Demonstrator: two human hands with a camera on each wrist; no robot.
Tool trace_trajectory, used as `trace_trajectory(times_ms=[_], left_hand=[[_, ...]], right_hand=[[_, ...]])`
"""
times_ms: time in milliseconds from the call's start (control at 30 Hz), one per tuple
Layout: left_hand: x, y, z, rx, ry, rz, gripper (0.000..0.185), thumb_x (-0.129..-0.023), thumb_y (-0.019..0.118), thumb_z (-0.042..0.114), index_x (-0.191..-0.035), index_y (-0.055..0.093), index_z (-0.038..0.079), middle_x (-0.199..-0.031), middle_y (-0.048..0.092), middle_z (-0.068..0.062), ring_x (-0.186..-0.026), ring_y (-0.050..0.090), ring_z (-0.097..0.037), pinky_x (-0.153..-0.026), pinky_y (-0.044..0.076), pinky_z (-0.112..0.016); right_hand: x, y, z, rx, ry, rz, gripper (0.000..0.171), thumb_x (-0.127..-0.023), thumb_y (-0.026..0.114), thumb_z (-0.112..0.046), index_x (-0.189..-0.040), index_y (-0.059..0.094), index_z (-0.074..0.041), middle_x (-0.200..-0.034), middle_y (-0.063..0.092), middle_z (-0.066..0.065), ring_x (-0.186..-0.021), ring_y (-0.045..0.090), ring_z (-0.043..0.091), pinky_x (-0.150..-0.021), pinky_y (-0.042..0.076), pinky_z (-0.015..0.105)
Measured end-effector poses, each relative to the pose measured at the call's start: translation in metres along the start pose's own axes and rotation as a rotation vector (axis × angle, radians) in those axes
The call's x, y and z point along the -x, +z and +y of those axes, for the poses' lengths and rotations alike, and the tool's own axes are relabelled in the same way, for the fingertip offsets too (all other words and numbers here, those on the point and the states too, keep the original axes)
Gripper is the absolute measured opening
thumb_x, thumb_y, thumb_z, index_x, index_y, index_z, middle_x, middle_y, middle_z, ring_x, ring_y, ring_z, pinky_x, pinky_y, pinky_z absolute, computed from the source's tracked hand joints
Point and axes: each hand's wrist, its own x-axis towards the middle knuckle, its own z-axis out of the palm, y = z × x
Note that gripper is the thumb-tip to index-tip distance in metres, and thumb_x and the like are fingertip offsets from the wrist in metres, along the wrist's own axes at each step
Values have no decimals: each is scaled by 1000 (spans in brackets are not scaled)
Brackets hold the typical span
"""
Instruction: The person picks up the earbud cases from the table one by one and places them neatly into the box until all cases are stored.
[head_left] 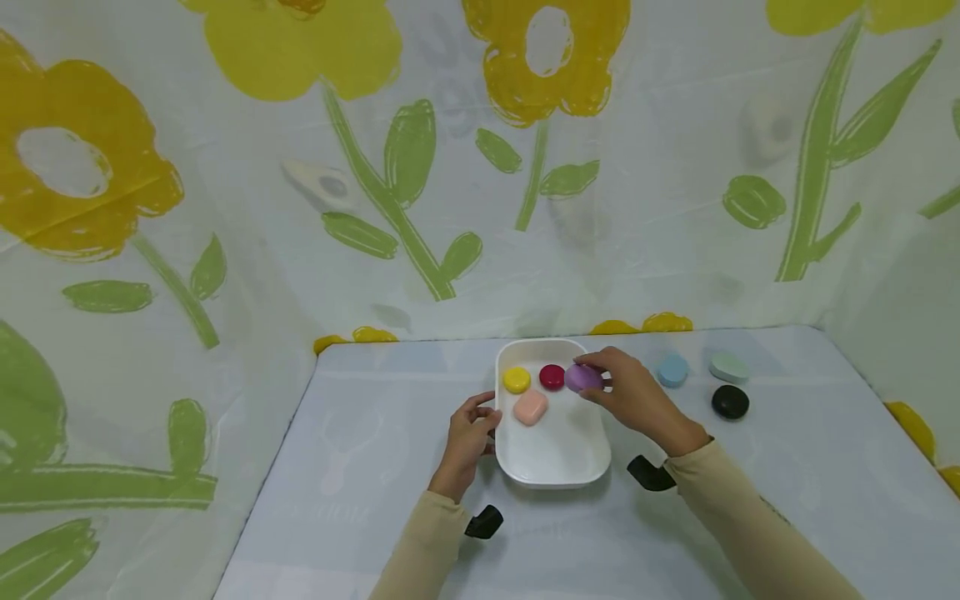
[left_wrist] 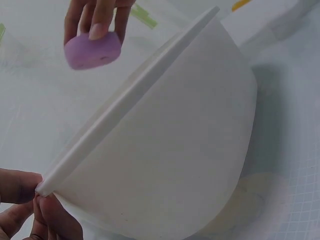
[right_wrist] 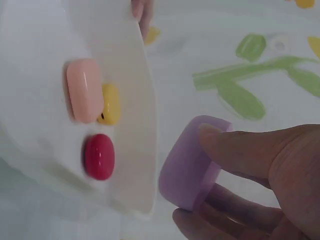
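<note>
From where I stand, I see a person working at a pale counter [head_left: 337,467] with 2 bare hands, facing a white curtain [head_left: 262,150] printed with big yellow and orange flowers. The left hand [head_left: 467,433] pinches the left rim of a white tray [head_left: 558,454], thumb and fingers on either side of the edge. The right hand [head_left: 637,396] grips a purple piece [head_left: 583,378] between thumb and fingers, holding it up by the far right part of the tray, near the rim (how high above it, I cannot tell).

Inside the tray lie 3 glossy, rounded pieces: a yellow piece [head_left: 516,380] at the far left, a red piece [head_left: 552,377] to its right, and a peach piece [head_left: 530,407] a little nearer the person. The yellow has a small dark mark on it, seen from the right wrist.

Out on the counter, to the right of the tray, are 3 more: a blue piece [head_left: 672,371], a pale green piece [head_left: 728,367] beside it, and a black piece [head_left: 731,402] just on the person's side of the green. Long beige sleeves [head_left: 750,521] cover the forearms.
</note>
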Motion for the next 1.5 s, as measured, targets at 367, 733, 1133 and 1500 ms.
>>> trace_trajectory(times_ms=[367, 733, 1133, 1500], left_hand=[[-2, 0, -2, 5, 1, -12, 41, -104, 64, 8, -145, 60, 5, -107, 60, -8, -68, 56, -14, -51, 50, -22], [-1, -1, -2, 9, -2, -8, 42, -104, 65, 9, -145, 60, 5, -108, 61, -8, -69, 56, -14, -51, 50, -22], [-1, -4, -1, 19, 35, -36, 45, -106, 63, 10, -149, 56, 2, -108, 60, -8, -71, 56, -15, -51, 49, -22], [-2, -1, -3, 7, 13, -27, 45, -106, 64, 10, -149, 56, 2, -108, 60, -7, -71, 56, -16, -52, 50, -24]], right_hand=[[-28, 31, -11, 166, 49, -189, 40, -88, 85, -3, -124, 70, 2, -112, 66, 14, -104, 65, 31, -99, 59, 48], [-31, 45, -12, 254, 92, -170, 40, -92, 83, -10, -127, 68, 3, -114, 66, 17, -102, 66, 30, -99, 59, 46], [34, 2, 36, 116, 79, 147, 40, -96, 76, -3, -133, 64, 4, -127, 66, 24, -117, 63, 43, -97, 56, 59], [79, -33, 136, 188, 166, 314, 46, -88, 77, 6, -128, 60, 20, -132, 52, 46, -124, 47, 65, -100, 41, 76]])
